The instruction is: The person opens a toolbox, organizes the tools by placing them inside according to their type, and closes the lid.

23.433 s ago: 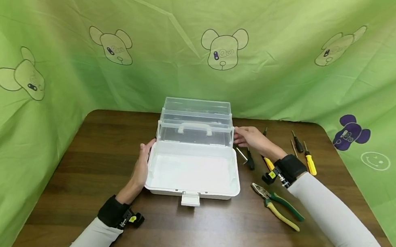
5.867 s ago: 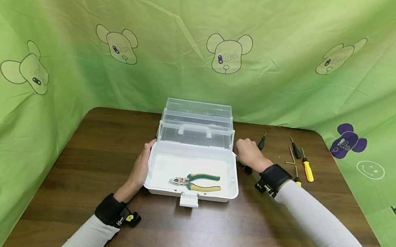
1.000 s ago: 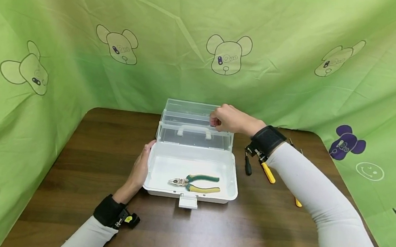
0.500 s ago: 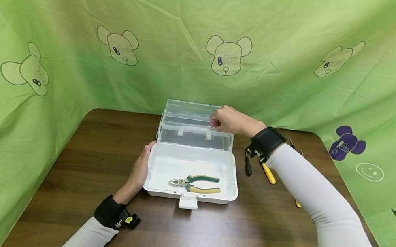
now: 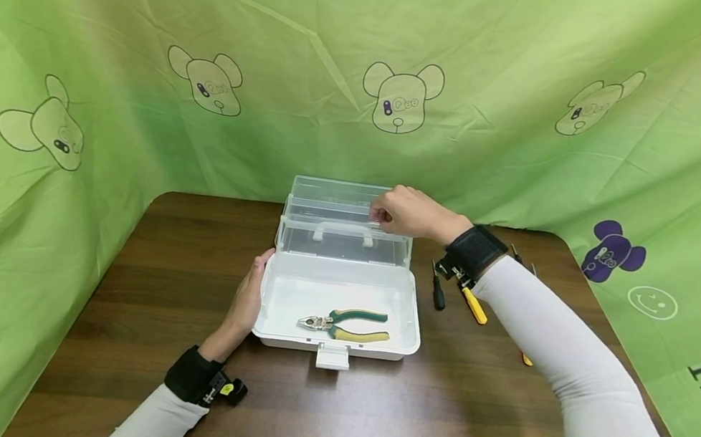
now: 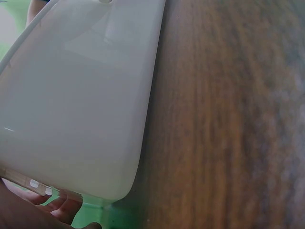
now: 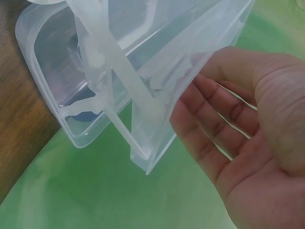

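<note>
A white toolbox (image 5: 342, 291) stands on the table with its lid up and clear tiered trays (image 5: 325, 210) raised behind the base. Combination pliers (image 5: 359, 336) with green and yellow handles lie inside the base, jaws to the left. My left hand (image 5: 246, 300) rests along the left side of the box, fingers reaching toward its back corner. Up at the trays, my right hand (image 5: 412, 213) holds the edge of a clear plastic panel (image 7: 157, 81). In the right wrist view its fingers curl behind that edge and the thumb lies on the other side.
Right of the box lie a black screwdriver (image 5: 438, 295) and a yellow-handled screwdriver (image 5: 475, 306). More tools farther right are partly hidden under my right sleeve (image 5: 559, 329). A white latch (image 5: 332, 356) juts from the box front. A green cloth (image 5: 270, 130) hangs behind the table.
Since the oldest frame, the pliers have gone from the table into the box. My right hand has risen from the box's right side to the trays; over the last second it stays there.
</note>
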Action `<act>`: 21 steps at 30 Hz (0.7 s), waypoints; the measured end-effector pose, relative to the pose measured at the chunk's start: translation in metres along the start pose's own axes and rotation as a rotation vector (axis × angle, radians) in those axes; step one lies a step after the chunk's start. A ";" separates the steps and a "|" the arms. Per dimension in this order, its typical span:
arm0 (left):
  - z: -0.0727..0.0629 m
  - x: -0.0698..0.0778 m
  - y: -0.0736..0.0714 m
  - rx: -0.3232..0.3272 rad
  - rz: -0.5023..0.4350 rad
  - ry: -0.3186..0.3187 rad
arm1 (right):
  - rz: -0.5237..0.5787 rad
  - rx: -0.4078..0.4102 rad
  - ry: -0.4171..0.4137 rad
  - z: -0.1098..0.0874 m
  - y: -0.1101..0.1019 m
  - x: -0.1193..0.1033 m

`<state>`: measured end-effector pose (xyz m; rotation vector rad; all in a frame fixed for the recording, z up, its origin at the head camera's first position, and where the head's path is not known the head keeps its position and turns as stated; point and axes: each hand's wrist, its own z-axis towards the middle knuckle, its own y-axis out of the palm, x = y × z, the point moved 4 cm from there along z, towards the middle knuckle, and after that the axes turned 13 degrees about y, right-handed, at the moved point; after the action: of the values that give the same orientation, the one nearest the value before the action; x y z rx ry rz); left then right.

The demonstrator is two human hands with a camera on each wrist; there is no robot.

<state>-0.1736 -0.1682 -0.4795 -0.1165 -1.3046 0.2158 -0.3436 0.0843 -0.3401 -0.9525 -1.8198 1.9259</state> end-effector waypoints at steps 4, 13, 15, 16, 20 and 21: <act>0.000 0.000 0.000 -0.001 -0.002 -0.001 | -0.018 0.037 0.012 -0.002 -0.002 0.001; 0.002 0.001 -0.001 0.013 0.007 0.012 | -0.044 0.094 0.087 -0.010 -0.021 0.003; 0.001 0.000 -0.001 0.013 0.000 0.013 | -0.053 0.112 0.120 -0.013 -0.025 0.005; 0.001 0.000 -0.001 0.011 -0.003 0.010 | -0.058 0.124 0.139 -0.014 -0.027 0.006; 0.001 0.001 -0.001 0.009 -0.009 0.006 | -0.076 0.171 0.215 -0.022 -0.031 0.011; 0.002 0.001 -0.001 0.008 -0.010 0.004 | -0.079 0.179 0.233 -0.024 -0.032 0.013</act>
<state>-0.1748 -0.1689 -0.4782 -0.1029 -1.2995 0.2120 -0.3438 0.1149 -0.3115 -0.9832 -1.5057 1.8109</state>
